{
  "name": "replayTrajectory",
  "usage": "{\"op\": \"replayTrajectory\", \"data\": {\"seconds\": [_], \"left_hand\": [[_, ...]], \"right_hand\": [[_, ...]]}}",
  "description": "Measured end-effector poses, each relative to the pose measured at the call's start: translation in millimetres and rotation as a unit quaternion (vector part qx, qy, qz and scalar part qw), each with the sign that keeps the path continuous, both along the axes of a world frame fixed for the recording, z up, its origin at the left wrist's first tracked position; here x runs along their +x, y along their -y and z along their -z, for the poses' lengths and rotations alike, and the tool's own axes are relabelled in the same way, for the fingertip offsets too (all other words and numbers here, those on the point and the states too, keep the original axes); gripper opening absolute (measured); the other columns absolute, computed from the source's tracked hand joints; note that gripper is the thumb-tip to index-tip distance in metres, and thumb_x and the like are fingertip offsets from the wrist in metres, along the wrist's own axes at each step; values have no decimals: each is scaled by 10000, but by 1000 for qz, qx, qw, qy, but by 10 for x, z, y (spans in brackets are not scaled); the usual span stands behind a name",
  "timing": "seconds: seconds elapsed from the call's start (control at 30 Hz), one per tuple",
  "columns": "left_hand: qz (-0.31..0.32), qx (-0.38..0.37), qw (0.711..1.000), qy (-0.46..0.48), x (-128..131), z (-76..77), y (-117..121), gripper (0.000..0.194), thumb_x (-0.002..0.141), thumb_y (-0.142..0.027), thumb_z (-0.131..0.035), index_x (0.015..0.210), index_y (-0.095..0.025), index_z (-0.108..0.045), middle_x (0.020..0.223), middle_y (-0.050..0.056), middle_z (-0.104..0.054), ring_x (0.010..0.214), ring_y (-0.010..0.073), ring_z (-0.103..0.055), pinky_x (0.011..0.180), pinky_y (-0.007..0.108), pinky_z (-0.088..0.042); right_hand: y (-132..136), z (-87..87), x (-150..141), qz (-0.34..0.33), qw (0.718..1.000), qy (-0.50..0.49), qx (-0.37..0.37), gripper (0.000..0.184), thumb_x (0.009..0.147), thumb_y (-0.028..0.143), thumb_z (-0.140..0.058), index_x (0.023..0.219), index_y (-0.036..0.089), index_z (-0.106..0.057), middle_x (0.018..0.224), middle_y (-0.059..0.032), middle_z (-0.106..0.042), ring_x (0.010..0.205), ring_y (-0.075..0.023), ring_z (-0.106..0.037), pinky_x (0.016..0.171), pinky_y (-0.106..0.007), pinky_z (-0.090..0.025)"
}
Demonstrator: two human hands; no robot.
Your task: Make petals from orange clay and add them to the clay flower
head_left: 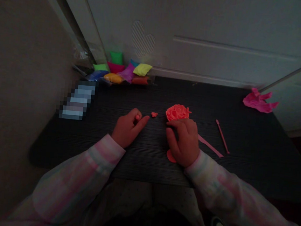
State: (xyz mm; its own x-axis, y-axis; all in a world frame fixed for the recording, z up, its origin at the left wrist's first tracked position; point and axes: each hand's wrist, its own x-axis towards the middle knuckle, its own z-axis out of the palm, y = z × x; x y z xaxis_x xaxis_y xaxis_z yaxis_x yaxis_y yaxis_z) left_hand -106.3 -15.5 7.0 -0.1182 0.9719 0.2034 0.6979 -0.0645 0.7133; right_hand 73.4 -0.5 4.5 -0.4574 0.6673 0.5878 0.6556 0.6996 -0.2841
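A: How would you handle the coral clay piece (177,112)?

B: Lightly, I'd say. Soft strands probably flatten easily, so steady it by the rim and press small bits on with a fingertip.

A: How does it look?

B: Roundish, its top crowded with curling strands, one stub poking out at the right. It sits mid-desk (140,165), just beyond the right hand (183,140).

A: And the hands?

B: The right is bent, palm down, thumb apart from the fingers; I can't tell whether it holds anything. The left hand (128,128) is curled round a small coral bit (137,117).

A: Around them?

B: A crumb (154,114) between them, a flat coral patch (171,156) partly under the right wrist, a pink blade-like tool (210,146), a thin stick (222,136), and colourful packets (127,72) at the back.
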Motion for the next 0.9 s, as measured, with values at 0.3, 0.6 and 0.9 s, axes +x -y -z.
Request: {"op": "replayTrajectory", "data": {"seconds": [0.3,0.6,0.9], "left_hand": [[34,2,992,119,-28,1,17,273,844,-240,-300,593,-192,-398,495,-46,-417,490,97,-415,527,236,-330],[6,0,998,61,-24,30,-24,193,863,-255,-320,811,-172,-485,572,-33,-531,559,106,-518,592,241,-395],[24,9,999,22,-35,98,-55,373,884,-256,-280,1205,-104,-392,1007,91,-645,829,139,-599,749,291,-462]], "right_hand": [[70,46,-89,-73,984,143,80,169,837,284,-450,846,188,-588,744,-46,-572,689,-187,-452,627,-331,-306],[-3,9,-32,-26,998,-4,-50,129,825,229,-440,839,157,-546,785,-65,-559,770,-190,-485,681,-333,-371],[-173,-5,138,86,950,-295,-58,99,819,201,-433,852,182,-525,786,-24,-487,703,-140,-462,616,-294,-381]]}}
